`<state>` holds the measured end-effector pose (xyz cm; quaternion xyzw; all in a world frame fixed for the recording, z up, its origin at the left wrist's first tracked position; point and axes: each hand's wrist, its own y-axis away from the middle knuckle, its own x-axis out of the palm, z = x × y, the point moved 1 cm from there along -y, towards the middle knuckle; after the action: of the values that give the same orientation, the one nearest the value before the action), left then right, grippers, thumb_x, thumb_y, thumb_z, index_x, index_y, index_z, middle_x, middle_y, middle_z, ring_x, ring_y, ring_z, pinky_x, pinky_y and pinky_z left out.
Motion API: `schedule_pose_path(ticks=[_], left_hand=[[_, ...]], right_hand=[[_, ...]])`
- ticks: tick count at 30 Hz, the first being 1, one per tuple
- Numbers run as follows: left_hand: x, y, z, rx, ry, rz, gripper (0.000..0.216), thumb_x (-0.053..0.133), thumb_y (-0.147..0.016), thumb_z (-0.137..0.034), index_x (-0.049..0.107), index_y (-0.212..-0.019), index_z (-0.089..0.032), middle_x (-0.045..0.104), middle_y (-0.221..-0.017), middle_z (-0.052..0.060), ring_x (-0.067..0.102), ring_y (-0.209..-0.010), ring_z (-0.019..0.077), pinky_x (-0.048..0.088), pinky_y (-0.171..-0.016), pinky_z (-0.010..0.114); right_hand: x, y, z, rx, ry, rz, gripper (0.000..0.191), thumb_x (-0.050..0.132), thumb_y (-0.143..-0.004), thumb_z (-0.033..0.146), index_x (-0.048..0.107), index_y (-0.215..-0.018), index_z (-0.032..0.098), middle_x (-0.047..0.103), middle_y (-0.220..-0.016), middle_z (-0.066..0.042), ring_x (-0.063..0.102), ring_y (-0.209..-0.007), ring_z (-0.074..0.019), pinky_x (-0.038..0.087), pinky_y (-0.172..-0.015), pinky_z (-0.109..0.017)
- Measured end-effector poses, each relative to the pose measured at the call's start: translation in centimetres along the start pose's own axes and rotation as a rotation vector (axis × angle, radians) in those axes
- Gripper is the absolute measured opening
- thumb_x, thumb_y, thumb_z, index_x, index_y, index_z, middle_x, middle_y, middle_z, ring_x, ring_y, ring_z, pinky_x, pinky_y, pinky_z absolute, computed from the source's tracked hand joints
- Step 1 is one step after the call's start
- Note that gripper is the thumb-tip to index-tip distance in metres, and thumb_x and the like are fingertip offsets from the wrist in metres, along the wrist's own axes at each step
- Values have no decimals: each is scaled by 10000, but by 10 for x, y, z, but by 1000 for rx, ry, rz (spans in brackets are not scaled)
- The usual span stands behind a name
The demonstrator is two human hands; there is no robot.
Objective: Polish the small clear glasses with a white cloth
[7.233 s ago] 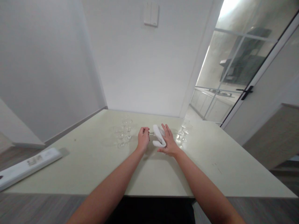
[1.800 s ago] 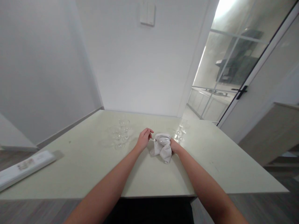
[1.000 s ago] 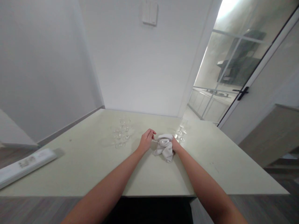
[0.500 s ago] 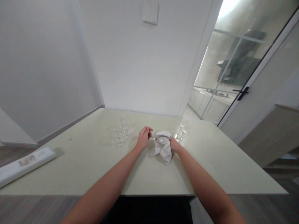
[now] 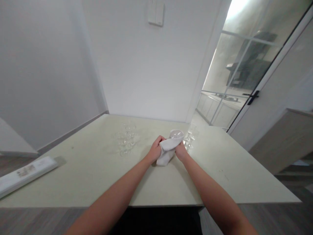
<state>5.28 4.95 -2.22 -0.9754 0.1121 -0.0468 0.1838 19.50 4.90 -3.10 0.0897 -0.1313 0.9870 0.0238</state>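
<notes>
A clear stemmed glass (image 5: 176, 133) is held tilted above the pale table (image 5: 97, 176), its rim showing over a white cloth (image 5: 166, 150) wrapped round its lower part. My left hand (image 5: 156, 152) is closed on the cloth's left side. My right hand (image 5: 181, 151) is closed round the glass through the cloth from the right. The glass's stem and foot are hidden by the cloth and both hands.
A cluster of several clear glasses (image 5: 125, 141) stands to the left of my hands. Two or three more glasses (image 5: 190, 137) stand just right of them. A long white box (image 5: 24, 174) lies at the table's left edge. A glass door (image 5: 244, 75) is at the right.
The glass has swung from lying sideways to rim up and a little farther away. My left hand left the stem and closed on the cloth, which now hangs less.
</notes>
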Motion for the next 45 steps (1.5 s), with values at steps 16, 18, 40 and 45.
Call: schedule_pose_path(ticks=[16, 18, 40, 45], left_hand=[[-13, -7, -17, 21, 263, 77, 527, 716, -726, -422, 534, -1150, -168, 664, -1090, 135, 630, -995, 227, 471, -852, 353], [-13, -8, -17, 23, 270, 90, 525, 724, -712, -421, 554, -1138, -166, 651, -1132, 136, 619, -1022, 230, 470, -870, 354], [-9, -7, -14, 23, 170, 51, 620, 794, -644, -339, 554, -1196, -189, 610, -1154, 107, 578, -1057, 215, 470, -844, 316], [-9, -9, -17, 46, 88, -79, 570, 769, -687, -398, 578, -1179, -184, 623, -1049, 77, 604, -907, 162, 492, -774, 285]], right_hand=[[6, 12, 4, -11, 285, 419, 351, 570, -676, 200, 664, -1014, 215, 714, -918, -14, 630, -875, -208, 492, -884, -361], [8, 13, 4, 28, 256, 454, 365, 578, -701, 212, 647, -1060, 223, 713, -941, -19, 637, -880, -207, 506, -867, -362], [10, 12, 7, -112, 310, 389, 364, 565, -712, 160, 664, -1060, 197, 719, -1040, -46, 645, -973, -216, 468, -969, -392], [14, 10, 8, -123, 293, 346, 356, 543, -696, 181, 685, -1023, 175, 725, -1034, -49, 645, -1011, -221, 466, -979, -384]])
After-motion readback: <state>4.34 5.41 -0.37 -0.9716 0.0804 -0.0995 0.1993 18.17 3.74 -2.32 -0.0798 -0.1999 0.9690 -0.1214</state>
